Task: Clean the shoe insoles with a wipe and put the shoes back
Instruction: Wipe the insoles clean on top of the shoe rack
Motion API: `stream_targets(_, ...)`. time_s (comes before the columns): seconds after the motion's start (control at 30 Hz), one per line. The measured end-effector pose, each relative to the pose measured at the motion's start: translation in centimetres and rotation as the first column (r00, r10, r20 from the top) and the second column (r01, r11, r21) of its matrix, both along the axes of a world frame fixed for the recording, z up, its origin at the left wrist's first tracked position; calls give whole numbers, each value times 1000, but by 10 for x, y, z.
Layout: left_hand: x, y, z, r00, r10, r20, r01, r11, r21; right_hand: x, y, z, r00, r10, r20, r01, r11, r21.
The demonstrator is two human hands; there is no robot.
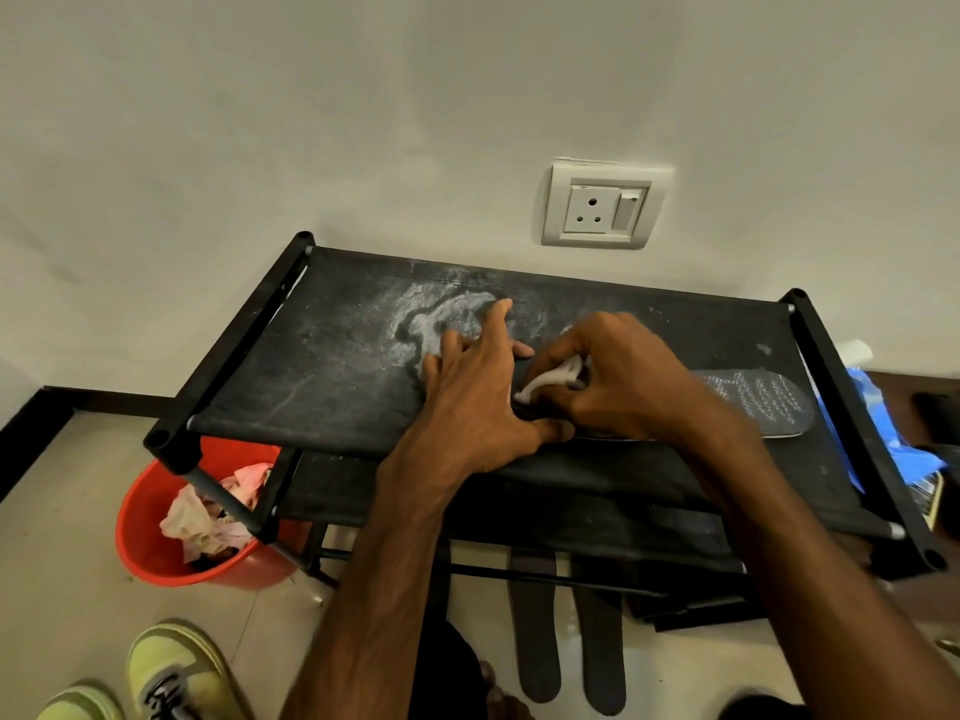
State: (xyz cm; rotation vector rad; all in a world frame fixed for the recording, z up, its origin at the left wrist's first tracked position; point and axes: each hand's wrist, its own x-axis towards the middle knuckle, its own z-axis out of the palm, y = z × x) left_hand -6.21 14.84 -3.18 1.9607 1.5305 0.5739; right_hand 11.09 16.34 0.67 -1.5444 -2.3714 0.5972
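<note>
Insole [756, 402] lies on the shoe rack's [311, 366] top shelf, near its right rail and front edge; right hand [618, 376] pinches a white wipe [550, 379] onto it; left hand [478, 392] rests flat beside, fingers spread; dusty fabric stretches to the rack's left rail; green shoes [171, 667] stand on the floor left of the rack.

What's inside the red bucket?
Crumpled pink and white paper is piled inside the red bucket. A leg and a corner of the black rack cross in front of it, so part of the pile and the bucket's bottom are hidden.
</note>
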Motion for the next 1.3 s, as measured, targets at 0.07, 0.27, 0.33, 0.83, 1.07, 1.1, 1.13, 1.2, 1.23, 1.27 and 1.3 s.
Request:
stream_targets(0.07,1,0,-1,1000,-2,-5,2,1000,7,4,2,-2,996,-82,27,80,995,56)
stream_targets(0.27,-1,1,-4,1000,1,10,-1,999,33,-4,0,-4,997,55,-45,-57,997,-43)
stream_targets(0.33,-1,1,-3,1000,2,-2,-2,1000,22,1,3,-6,999,-52,13,51,998,45)
stream_targets(0.83,5,-4,0,998,-69,-9,70,987,148,43,-18,-14,837,-334,-434,434,887,155)
stream_targets(1.07,18,-6,-2,991,-127,-37,131,985,116,41,-27,-11,730,-405,-551,525,848,73)
stream_targets(1.1,16,-4,-1,992,-123,-35,126,986,113,41,-28,-11,739,-402,-541,512,856,64)
stream_targets(1.13,12,-3,-1,993,-116,-37,119,987,108,41,-28,-12,744,-400,-535,507,860,63)
stream_targets(1.2,1,0,2,994,-95,-62,100,991,91,43,-29,-11,739,-412,-533,524,849,70)
stream_targets(1.23,-4,1,3,993,-84,-84,90,993,82,44,-29,-10,735,-421,-532,537,840,77)
stream_targets(1.27,-9,1,4,991,-79,-103,88,993,78,45,-28,-9,736,-424,-527,542,836,84)
stream_targets(1.3,-12,0,6,990,-86,-114,96,992,80,46,-27,-8,742,-422,-521,538,839,87)
